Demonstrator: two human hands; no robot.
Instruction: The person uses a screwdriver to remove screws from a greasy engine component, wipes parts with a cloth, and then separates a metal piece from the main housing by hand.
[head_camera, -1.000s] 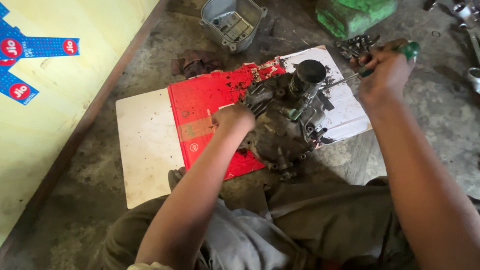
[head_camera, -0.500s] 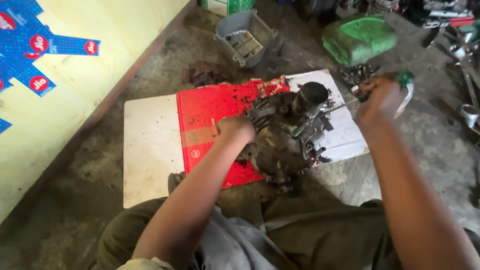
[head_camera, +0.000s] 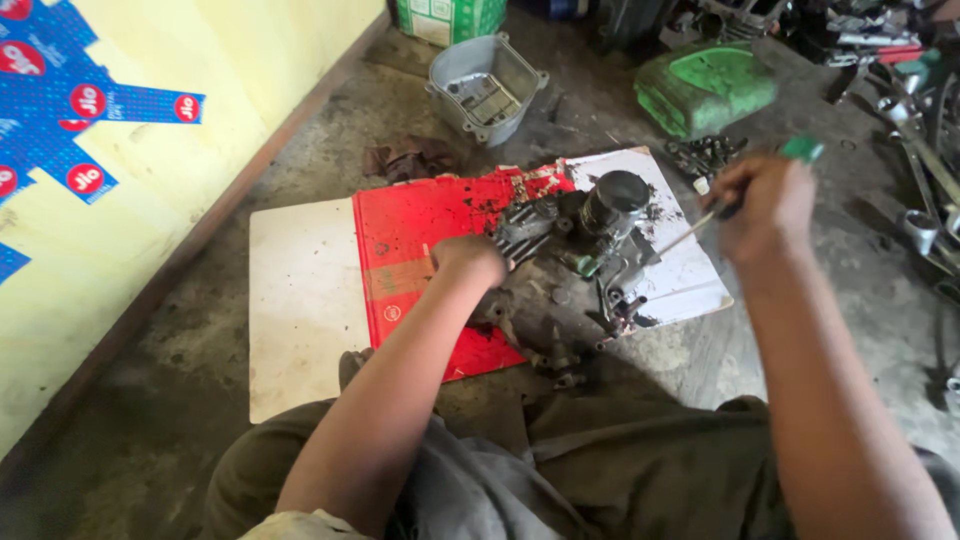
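Observation:
A dark, greasy engine part with a round black cap lies on a red and white cardboard sheet on the floor. My left hand rests on the part's left side and steadies it. My right hand is shut on a screwdriver with a green and black handle. Its thin metal shaft slants down to the left, toward the part's right side. Whether the tip touches the metal is hidden.
A grey metal cover lies upside down behind the cardboard, near a dark rag. A green casing and small bolts sit at the back right. Wrenches and tools crowd the right edge. A yellow wall runs along the left.
The view has shifted, so everything sits lower in frame. My right hand with the screwdriver has drawn slightly back to the right from the part. My left hand stays on it.

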